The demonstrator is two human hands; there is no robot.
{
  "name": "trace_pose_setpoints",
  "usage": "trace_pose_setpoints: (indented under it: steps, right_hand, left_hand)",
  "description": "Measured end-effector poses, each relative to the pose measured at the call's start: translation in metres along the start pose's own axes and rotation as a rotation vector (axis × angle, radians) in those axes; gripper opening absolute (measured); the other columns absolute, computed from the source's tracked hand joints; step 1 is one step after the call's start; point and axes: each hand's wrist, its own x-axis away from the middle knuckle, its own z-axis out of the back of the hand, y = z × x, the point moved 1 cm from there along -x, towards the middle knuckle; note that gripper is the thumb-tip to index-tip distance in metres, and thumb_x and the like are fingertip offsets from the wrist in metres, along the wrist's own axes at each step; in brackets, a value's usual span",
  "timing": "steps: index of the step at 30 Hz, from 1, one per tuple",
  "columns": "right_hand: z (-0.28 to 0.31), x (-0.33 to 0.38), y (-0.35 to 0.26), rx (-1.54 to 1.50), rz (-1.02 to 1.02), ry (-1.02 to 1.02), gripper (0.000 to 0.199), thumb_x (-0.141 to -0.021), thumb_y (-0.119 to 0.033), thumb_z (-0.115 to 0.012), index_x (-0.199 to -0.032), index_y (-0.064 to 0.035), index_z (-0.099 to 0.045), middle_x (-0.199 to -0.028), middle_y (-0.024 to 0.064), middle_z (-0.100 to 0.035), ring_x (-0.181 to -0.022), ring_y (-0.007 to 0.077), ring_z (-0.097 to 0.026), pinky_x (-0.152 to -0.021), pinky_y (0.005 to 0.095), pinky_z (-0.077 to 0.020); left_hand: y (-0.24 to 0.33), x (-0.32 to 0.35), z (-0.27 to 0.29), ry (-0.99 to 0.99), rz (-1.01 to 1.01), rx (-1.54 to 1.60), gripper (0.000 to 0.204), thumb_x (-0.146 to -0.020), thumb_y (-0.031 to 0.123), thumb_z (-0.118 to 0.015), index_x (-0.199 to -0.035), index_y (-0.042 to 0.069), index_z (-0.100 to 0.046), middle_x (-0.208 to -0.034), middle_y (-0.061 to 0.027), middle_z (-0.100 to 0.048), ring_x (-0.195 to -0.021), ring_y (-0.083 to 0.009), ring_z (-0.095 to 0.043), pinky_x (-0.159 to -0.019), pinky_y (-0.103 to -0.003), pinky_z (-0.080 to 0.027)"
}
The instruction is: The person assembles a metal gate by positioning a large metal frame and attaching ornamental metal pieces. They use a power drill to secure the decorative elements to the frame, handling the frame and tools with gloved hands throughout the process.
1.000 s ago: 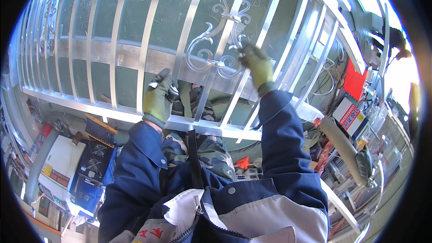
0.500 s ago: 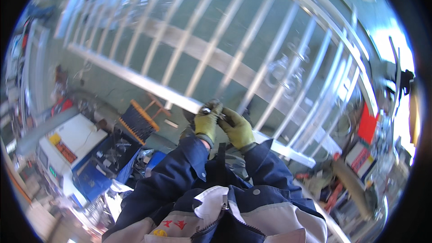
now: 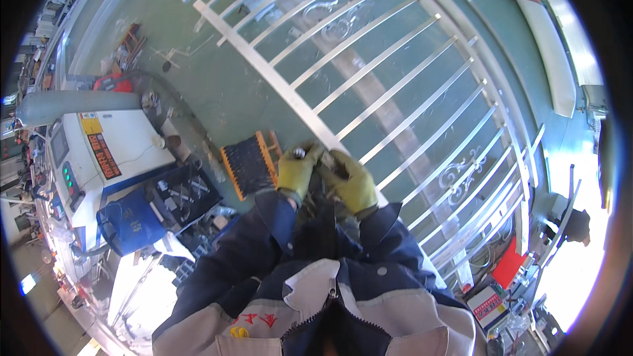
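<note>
My left hand, in a yellow-green work glove, is closed with a small shiny metal piece at its fingers. The kind of piece is too small to tell. My right hand, gloved alike, is closed right beside the left, its fingertips close to the left ones. Whatever it may hold is hidden. Both hands are in front of my body, by the near rail of a long metal railing frame with several parallel bars.
To the left stand a white machine with green lights and a black tray of small metal parts. An orange-edged black rack is left of my hands. Scrollwork pieces show beyond the bars; a red panel lies right.
The view has turned, so the railing now slants more steeply and the white machine shows more fully. My hands stay together in front of me, with the right glove's fingers slightly shifted.
</note>
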Motion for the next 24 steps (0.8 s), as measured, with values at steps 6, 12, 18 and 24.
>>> trace_pose_setpoints:
  steps: [6, 12, 18, 24]
  right_hand:
    - [-0.014, -0.064, -0.005, -0.087, -0.015, 0.043, 0.038, -0.090, -0.015, -0.077, -0.126, -0.0071, -0.070, -0.105, 0.0134, -0.075, -0.096, 0.0261, -0.073, -0.085, 0.0350, -0.0562]
    - [-0.018, -0.125, -0.028, 0.098, -0.010, 0.045, 0.038, -0.089, -0.014, -0.079, -0.125, -0.0067, -0.071, -0.110, 0.0122, -0.072, -0.101, 0.0248, -0.072, -0.090, 0.0347, -0.0562]
    - [-0.009, -0.193, -0.031, 0.403, 0.032, 0.143, 0.035, -0.082, -0.026, -0.079, -0.117, -0.0182, -0.076, -0.112, 0.0123, -0.073, -0.101, 0.0362, -0.069, -0.088, 0.0468, -0.0552]
    - [-0.003, -0.284, -0.029, 0.475, -0.067, 0.157, 0.029, -0.082, -0.024, -0.078, -0.110, -0.0188, -0.076, -0.109, 0.0104, -0.072, -0.104, 0.0356, -0.068, -0.087, 0.0465, -0.0540]
  left_hand:
    - [0.062, -0.038, 0.006, 0.000, 0.056, 0.087, 0.024, -0.094, 0.029, -0.079, -0.106, 0.009, -0.077, -0.086, 0.0001, -0.074, -0.073, -0.0109, -0.069, -0.065, -0.024, -0.054]
    - [0.099, -0.099, 0.003, 0.016, 0.131, -0.125, 0.023, -0.096, 0.024, -0.077, -0.112, 0.008, -0.077, -0.088, 0.0002, -0.074, -0.072, -0.0085, -0.067, -0.064, -0.022, -0.054]
    - [0.107, -0.166, -0.013, -0.020, 0.078, -0.101, 0.022, -0.094, 0.023, -0.079, -0.108, 0.007, -0.077, -0.087, 0.0003, -0.073, -0.072, -0.0084, -0.066, -0.061, -0.023, -0.051]
    - [0.125, -0.255, -0.034, -0.118, 0.176, -0.002, 0.029, -0.092, 0.027, -0.081, -0.112, 0.007, -0.076, -0.084, 0.0007, -0.071, -0.069, -0.0095, -0.065, -0.059, -0.023, -0.049]
